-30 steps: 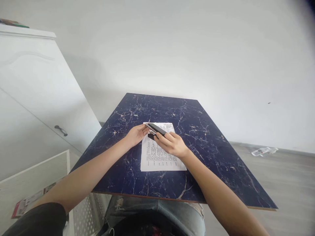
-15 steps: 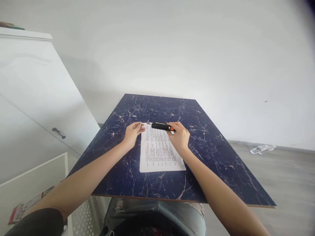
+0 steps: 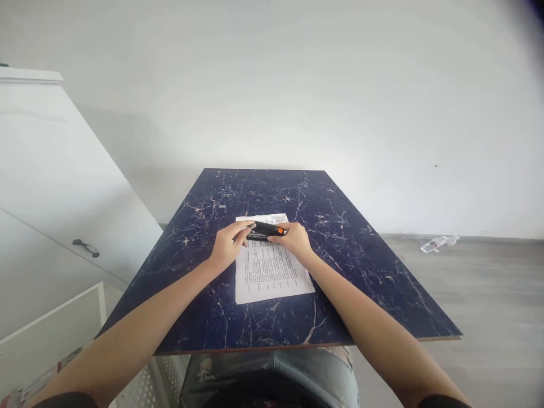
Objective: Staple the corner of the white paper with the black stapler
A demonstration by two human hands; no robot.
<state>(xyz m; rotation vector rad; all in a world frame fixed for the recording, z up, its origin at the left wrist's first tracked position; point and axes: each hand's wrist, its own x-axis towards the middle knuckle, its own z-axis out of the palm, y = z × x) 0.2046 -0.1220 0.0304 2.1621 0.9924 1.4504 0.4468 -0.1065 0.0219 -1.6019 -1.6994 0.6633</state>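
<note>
A black stapler [image 3: 267, 228] with an orange patch is held between my hands, above a printed stack of paper [image 3: 274, 272]. Its upper and lower parts appear spread apart. My right hand [image 3: 296, 241] is closed on the orange-marked end. At the other end, my left hand [image 3: 226, 247] is closed in a pinch, its fingertips touching the stapler. A small greyish piece [image 3: 252, 225] shows at those fingertips; it resembles a strip of staples, but is too small to be sure.
The paper lies on a dark blue marble-patterned table [image 3: 191, 306]. Farther back lies a small grey strip [image 3: 222, 206]. A white cabinet [image 3: 55, 158] stands at the left. Clear plastic packaging [image 3: 438, 243] is on the floor at the right, by the wall.
My right hand has brought the stapler left and lower over the paper and turned it. My left hand has come to its end. The stapler's parts now look more spread.
</note>
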